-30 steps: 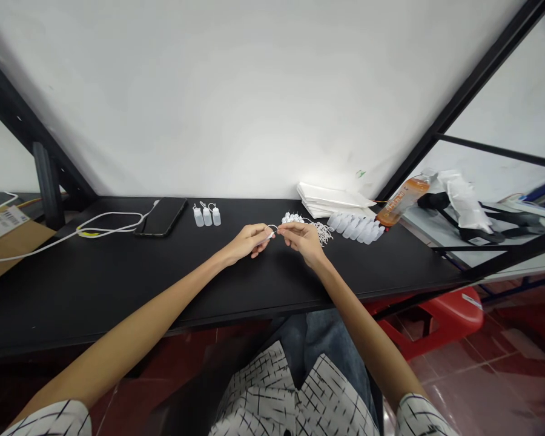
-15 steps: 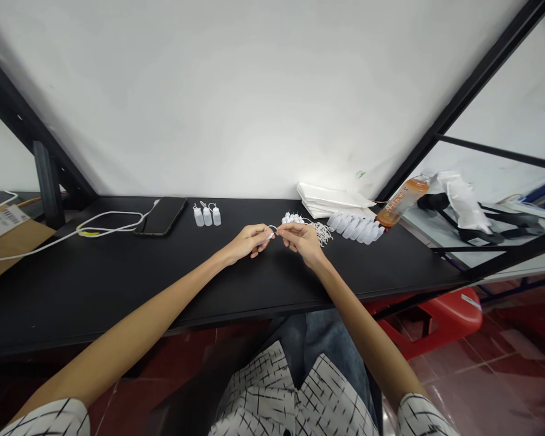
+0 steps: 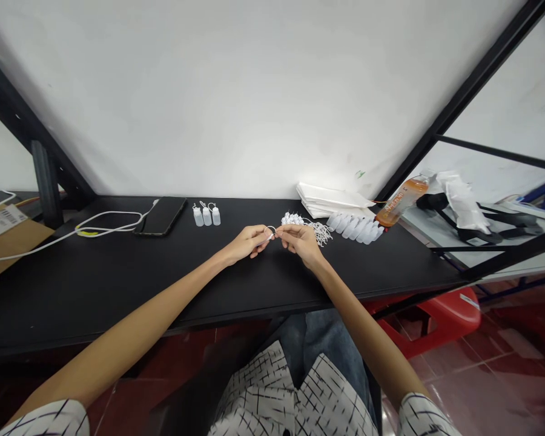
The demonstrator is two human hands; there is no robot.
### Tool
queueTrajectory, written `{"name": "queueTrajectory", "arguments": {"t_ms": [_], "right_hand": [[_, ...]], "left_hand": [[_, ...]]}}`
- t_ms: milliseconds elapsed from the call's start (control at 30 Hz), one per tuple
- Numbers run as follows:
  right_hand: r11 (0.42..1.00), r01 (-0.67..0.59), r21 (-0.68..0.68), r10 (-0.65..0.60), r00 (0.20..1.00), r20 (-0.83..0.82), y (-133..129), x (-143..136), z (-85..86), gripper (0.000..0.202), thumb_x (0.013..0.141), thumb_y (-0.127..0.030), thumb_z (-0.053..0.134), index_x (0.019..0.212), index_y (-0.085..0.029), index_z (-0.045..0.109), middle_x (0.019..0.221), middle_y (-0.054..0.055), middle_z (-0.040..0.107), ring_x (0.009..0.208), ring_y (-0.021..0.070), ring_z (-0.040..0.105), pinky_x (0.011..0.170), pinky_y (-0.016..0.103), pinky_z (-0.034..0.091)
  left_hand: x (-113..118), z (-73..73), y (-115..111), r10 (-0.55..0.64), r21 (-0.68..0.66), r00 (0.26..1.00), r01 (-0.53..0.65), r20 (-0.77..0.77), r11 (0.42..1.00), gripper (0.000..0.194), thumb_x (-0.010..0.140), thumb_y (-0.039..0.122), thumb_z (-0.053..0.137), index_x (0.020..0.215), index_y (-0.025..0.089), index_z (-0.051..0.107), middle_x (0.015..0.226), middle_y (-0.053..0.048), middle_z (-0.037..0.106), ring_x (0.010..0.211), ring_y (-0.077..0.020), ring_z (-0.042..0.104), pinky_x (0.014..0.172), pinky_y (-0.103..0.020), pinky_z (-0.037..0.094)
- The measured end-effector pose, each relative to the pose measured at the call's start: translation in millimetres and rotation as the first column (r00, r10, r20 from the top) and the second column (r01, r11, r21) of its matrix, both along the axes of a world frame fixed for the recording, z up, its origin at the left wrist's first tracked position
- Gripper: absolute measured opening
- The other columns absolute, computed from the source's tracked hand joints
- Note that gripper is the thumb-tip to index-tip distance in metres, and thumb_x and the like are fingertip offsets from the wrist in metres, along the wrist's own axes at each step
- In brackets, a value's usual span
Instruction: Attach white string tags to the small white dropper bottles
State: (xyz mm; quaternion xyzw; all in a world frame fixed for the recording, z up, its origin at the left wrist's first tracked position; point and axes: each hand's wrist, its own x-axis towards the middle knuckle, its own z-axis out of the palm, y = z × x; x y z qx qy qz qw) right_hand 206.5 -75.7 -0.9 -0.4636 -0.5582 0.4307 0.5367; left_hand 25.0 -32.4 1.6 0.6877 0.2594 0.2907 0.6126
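Observation:
My left hand and my right hand meet over the middle of the black table. Between their fingertips curves a thin white cord, pinched at both sides; whatever else the fingers cover is too small to make out. Just beyond my right hand lie a heap of small white caps and a bundle of loose white cords. Farther right, several small translucent bottles lie in a slanted row. Three capped bottles stand at the left, some with looped cords on top.
A black phone with a white cable lies on the left, near a cardboard box. White flat packets rest against the wall. An orange drink bottle leans by the black frame. A red stool stands below.
My right fingertips have shifted very slightly left, closer to my left fingers, still pinching the white cord. Everything on the table stays where it was.

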Motion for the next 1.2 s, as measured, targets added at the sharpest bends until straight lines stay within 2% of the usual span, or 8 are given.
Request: {"name": "queueTrajectory", "arguments": {"t_ms": [200, 433, 633, 800, 933, 1000, 1067, 1200], "right_hand": [[0.998, -0.021, -0.066, 0.023, 1.0, 0.018, 0, -2, -0.2, 0.031, 0.068, -0.043, 0.076, 0.078, -0.014, 0.072, 0.052, -0.001, 0.055, 0.044, 0.0059, 0.039, 0.039, 0.02, 0.023], [0.997, -0.045, -0.062, 0.048, 0.998, 0.047, 0, -4, -1.4, 0.032, 0.068, -0.044, 0.075, 0.078, -0.014, 0.071, 0.056, -0.001, 0.057, 0.045, 0.0061, 0.042, 0.038, 0.018, 0.026], [0.999, -0.04, 0.004, 0.04, 0.999, -0.003, 1, -1, -1.0, 0.034, 0.071, -0.047, 0.071, 0.084, -0.016, 0.072, 0.08, 0.006, 0.069, 0.053, 0.0084, 0.052, 0.037, 0.018, 0.029], [1.0, -0.021, 0.008, 0.02, 0.997, 0.069, 1, 1, -1.9, 0.034, 0.071, -0.045, 0.073, 0.085, -0.014, 0.071, 0.056, 0.0, 0.06, 0.043, 0.0071, 0.046, 0.037, 0.019, 0.03], [1.0, 0.006, 0.024, -0.007, 0.998, 0.068, 2, -3, 2.2, 0.036, 0.07, -0.048, 0.074, 0.082, -0.014, 0.069, 0.053, -0.001, 0.057, 0.043, 0.0079, 0.046, 0.038, 0.02, 0.031], [0.999, 0.031, 0.039, -0.034, 0.997, 0.072, 4, -7, 6.3, 0.037, 0.071, -0.049, 0.072, 0.082, -0.015, 0.067, 0.052, -0.002, 0.056, 0.044, 0.0085, 0.046, 0.038, 0.02, 0.031], [0.995, 0.066, 0.076, -0.073, 0.993, 0.09, 9, -13, 11.3, 0.036, 0.074, -0.05, 0.069, 0.082, -0.016, 0.066, 0.053, -0.002, 0.054, 0.044, 0.0087, 0.045, 0.04, 0.021, 0.031], [0.962, 0.139, 0.237, -0.178, 0.972, 0.154, 27, -31, 21.1, 0.029, 0.078, -0.046, 0.065, 0.081, -0.017, 0.064, 0.059, -0.001, 0.057, 0.049, 0.01, 0.048, 0.047, 0.024, 0.035]], "left_hand": [[0, -2.2, 0, 0.021, -0.018, 1.0, -0.022, -0.009, 1.0, 0.037, 0.084, 0.051, 0.06, 0.079, 0.015, 0.052, 0.061, 0.005, 0.041, 0.048, -0.0048, 0.036, 0.039, -0.016, 0.032], [-1, -4.1, 1, 0.027, -0.024, 1.0, -0.027, -0.001, 0.999, 0.037, 0.083, 0.05, 0.062, 0.078, 0.014, 0.054, 0.06, 0.005, 0.042, 0.046, -0.0046, 0.036, 0.039, -0.017, 0.033], [-2, 0.2, 0, 0.029, -0.024, 0.999, -0.028, 0.035, 0.999, 0.038, 0.081, 0.051, 0.065, 0.082, 0.014, 0.056, 0.061, 0.004, 0.044, 0.049, -0.006, 0.04, 0.04, -0.018, 0.036], [-2, 0.4, 1, 0.037, 0.069, 0.999, -0.036, -0.007, 0.997, 0.037, 0.082, 0.05, 0.064, 0.084, 0.013, 0.059, 0.059, 0.004, 0.045, 0.047, -0.0064, 0.041, 0.04, -0.019, 0.036], [-5, 0.6, 7, 0.062, 0.165, 0.997, -0.052, -0.056, 0.985, 0.038, 0.082, 0.051, 0.062, 0.09, 0.013, 0.063, 0.066, 0.001, 0.053, 0.052, -0.0084, 0.047, 0.042, -0.019, 0.037], [-9, 2.9, 10, 0.097, 0.274, 0.988, -0.061, -0.12, 0.96, 0.038, 0.083, 0.051, 0.06, 0.092, 0.015, 0.064, 0.069, -0.001, 0.059, 0.056, -0.0106, 0.053, 0.049, -0.021, 0.041], [-16, 8.0, 14, 0.186, 0.421, 0.966, -0.095, -0.181, 0.902, 0.037, 0.084, 0.052, 0.059, 0.092, 0.016, 0.067, 0.071, -0.002, 0.065, 0.063, -0.0131, 0.059, 0.058, -0.023, 0.045], [-34, 26.3, 18, 0.457, 0.696, 0.869, -0.209, -0.19, 0.687, 0.038, 0.088, 0.052, 0.054, 0.081, 0.019, 0.071, 0.072, -0.003, 0.07, 0.067, -0.0151, 0.062, 0.065, -0.024, 0.041]]}}
